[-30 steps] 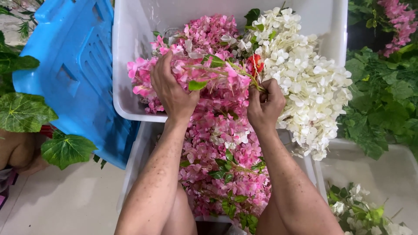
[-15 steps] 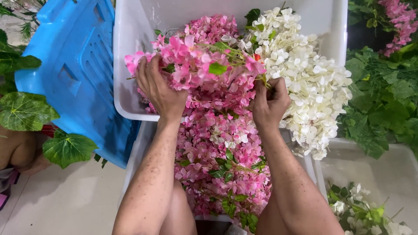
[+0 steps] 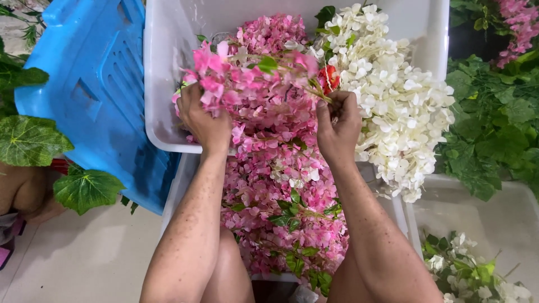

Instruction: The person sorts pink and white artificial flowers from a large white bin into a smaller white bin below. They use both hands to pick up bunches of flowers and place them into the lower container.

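Note:
My left hand (image 3: 203, 119) and my right hand (image 3: 338, 127) both grip one spray of pink artificial flowers (image 3: 252, 76), held level over a white plastic tub (image 3: 163, 84). More pink flowers (image 3: 281, 191) spill from the tub down between my arms. A mass of white artificial flowers (image 3: 401, 106) fills the tub's right side, touching my right hand. A small red bloom (image 3: 329, 77) shows just above my right fingers.
A blue plastic crate (image 3: 95, 95) lies at the left beside large green leaves (image 3: 33, 140). Green foliage (image 3: 494, 123) crowds the right. A second white tub (image 3: 494, 219) at lower right holds white flowers and leaves. Pale floor lies at lower left.
Both hands have lifted the pink spray up and away from the pile. The spray now stretches level between them.

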